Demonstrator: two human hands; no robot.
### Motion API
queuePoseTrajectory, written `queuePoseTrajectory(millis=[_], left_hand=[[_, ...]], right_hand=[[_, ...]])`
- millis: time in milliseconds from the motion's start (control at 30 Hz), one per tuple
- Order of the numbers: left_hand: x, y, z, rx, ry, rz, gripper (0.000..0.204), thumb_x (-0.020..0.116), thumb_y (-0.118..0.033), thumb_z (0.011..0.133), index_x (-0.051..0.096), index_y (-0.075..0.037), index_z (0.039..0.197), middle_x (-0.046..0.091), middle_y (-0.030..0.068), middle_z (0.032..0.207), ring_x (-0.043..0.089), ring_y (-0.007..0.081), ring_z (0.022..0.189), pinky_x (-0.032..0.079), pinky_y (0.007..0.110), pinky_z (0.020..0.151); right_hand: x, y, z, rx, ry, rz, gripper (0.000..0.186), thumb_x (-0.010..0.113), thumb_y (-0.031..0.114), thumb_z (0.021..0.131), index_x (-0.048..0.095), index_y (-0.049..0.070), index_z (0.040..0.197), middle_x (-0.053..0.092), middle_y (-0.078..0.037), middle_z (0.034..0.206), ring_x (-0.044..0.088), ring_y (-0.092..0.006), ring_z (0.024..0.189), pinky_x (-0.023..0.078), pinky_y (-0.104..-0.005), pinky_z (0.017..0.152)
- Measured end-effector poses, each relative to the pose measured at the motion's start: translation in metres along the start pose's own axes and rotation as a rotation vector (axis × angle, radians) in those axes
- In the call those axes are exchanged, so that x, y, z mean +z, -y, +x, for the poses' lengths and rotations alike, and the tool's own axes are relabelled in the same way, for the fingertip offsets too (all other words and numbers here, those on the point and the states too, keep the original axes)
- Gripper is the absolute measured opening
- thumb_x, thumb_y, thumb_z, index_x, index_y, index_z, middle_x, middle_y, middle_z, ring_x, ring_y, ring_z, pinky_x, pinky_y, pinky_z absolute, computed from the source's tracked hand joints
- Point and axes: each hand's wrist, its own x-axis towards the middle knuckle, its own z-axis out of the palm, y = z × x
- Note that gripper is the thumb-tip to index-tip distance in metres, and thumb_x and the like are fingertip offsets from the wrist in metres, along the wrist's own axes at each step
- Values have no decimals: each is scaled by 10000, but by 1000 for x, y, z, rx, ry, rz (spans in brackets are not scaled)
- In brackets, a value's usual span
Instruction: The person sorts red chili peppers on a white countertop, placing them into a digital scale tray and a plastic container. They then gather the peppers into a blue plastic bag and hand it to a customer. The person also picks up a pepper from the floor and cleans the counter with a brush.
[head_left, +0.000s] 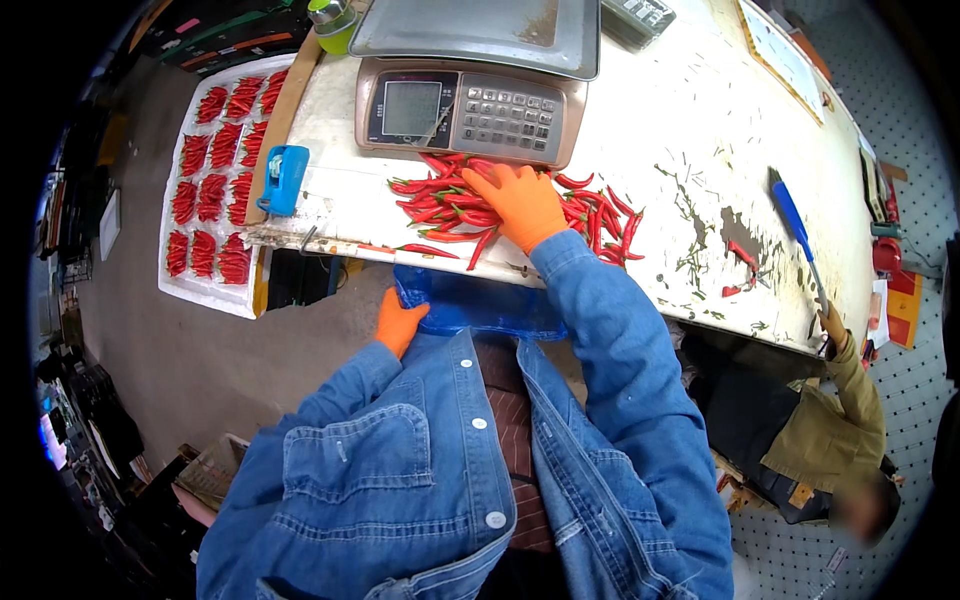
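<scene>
Right hand (pixel 517 203), orange-gloved: palm down on the chillies (pixel 437 213), fingers parted and bent into the pile, wrist near straight. Cannot tell whether this grip has closed on any chilli. Right forearm comes up from the lower right, angled inward over the counter (pixel 660 90) edge.

Left hand (pixel 402 320), also orange-gloved: low, below the counter edge, elbow bent, forearm angled up from the lower left. Grip narrow, holding the left edge of the blue plastic (pixel 490 305), which spans between counter and torso.

Chillies: loose red heap at the counter's near edge, both sides of the right hand, just in front of the scale (pixel 460 110). Blue tape dispenser (pixel 284 180) left of the heap. Further left, white tray (pixel 215 296) with bundled chillies in rows. Right side: green scraps (pixel 690 220) on the counter; co-worker (pixel 825 420) at the far right, one hand on a blue-handled tool (pixel 790 220).
</scene>
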Motion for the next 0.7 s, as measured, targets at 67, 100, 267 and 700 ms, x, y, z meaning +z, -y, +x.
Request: queuePoseTrajectory(millis=[67,100,267,700], left_hand=[[1,-2,2,34,-30,26,485,663,-12,719,493,25,1171,612,149,1024,604,226,904,489,328,801],[1,-3,1,36,-43,35,470,647,4,711,505,15,1159,615,141,1015,605,220,899,487,324,796],[2,-11,-5,64,-18,57,529,601,76,657,502,-4,1171,610,113,997,593,214,907,473,311,817],[11,-14,-7,24,64,-167,675,570,151,591,468,-35,1232,602,98,1037,592,215,919,483,308,805]], right_hand=[[-3,-3,2,-2,-10,22,768,729,74,613,454,279,1300,545,-47,1147,557,-286,920,472,-397,736],[-6,-6,0,-2,-15,47,749,724,64,613,469,278,1285,551,-45,1136,559,-287,918,477,-396,743],[-28,-22,-4,63,-112,227,647,692,12,621,553,273,1196,581,-32,1082,572,-293,920,503,-364,790],[-83,-19,-9,179,-456,780,631,594,-113,646,582,201,1193,580,-73,1028,611,-248,870,530,-293,699]])
